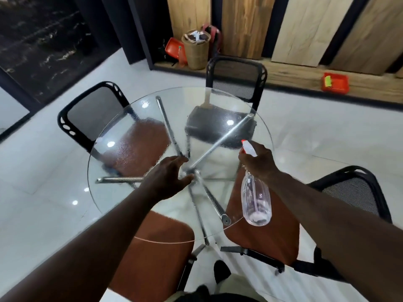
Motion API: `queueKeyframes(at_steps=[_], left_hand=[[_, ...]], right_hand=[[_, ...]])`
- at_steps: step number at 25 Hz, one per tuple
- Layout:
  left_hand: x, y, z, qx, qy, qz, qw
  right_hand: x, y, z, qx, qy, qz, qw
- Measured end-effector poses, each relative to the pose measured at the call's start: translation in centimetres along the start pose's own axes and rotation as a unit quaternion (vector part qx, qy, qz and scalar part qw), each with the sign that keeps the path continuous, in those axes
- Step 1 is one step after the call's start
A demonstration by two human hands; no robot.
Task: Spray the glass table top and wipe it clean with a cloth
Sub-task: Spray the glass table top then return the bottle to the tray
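**Spray Is Down, but No Cloth Is in Hand**

Nearest the camera, a brown padded chair seat (pixel 161 247) shows through the near rim of the round clear glass desk top (pixel 93 177). Over the middle of the glass the left hand (pixel 172 177) is spread flat, its fingers (pixel 176 160) straight, apart and holding nothing. Whether the palm touches the surface cannot be told.

To its right, the right hand (pixel 259 160) grips the clear plastic spray bottle (pixel 256 199) by the neck, fingers curled round the white trigger head. The red nozzle tip is aimed out across the desk. The bottle's body hangs over the near right rim, with only a little pinkish liquid at its bottom.

The far half of the glass is beaded with fine droplets, above black mesh-backed chairs (pixel 237 79). Further back, a woven basket (pixel 195 51) and a red plastic tray (pixel 334 82) stand by wooden panels.

Spraying looks well along and wiping has not begun. No cloth shows on the desk or in either hand.

- A bare palm on wet glass would likely smear prints.
- Droplets may dry into spots while a cloth is fetched.
- The near half looks dry, so the clean could come out uneven.
- The low bottle may sputter.
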State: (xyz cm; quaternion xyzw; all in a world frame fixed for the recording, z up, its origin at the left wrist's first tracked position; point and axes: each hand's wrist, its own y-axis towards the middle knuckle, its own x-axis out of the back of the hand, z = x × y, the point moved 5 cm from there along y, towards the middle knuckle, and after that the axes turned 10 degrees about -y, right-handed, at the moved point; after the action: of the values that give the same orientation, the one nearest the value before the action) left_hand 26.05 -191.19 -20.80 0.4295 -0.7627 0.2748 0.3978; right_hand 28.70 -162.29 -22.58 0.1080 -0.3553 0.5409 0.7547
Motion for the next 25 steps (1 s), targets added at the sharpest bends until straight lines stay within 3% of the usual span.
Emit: queueKeyframes(at_steps=[6,16,20,25], left_hand=[[1.6,1.0,-6.4,-0.105,-0.015,-0.004,0.994],[0.9,2.4,-29.7,-0.350,-0.015,0.042,0.936],[-2.5,1.9,-40.9,-0.435,-0.010,0.059,0.898],[-10.9,1.6,-53.9,-0.477,-0.027,0.111,0.872]], right_hand=[[7.4,-6.6,0.2,0.048,0.064,-0.108,0.991],[27.2,-22.7,-7.4,-0.009,0.097,-0.315,0.944],[34.5,-29.7,-11.9,-0.029,0.119,-0.380,0.917],[42.6,-36.3,-20.3,-0.073,0.043,-0.472,0.877]])
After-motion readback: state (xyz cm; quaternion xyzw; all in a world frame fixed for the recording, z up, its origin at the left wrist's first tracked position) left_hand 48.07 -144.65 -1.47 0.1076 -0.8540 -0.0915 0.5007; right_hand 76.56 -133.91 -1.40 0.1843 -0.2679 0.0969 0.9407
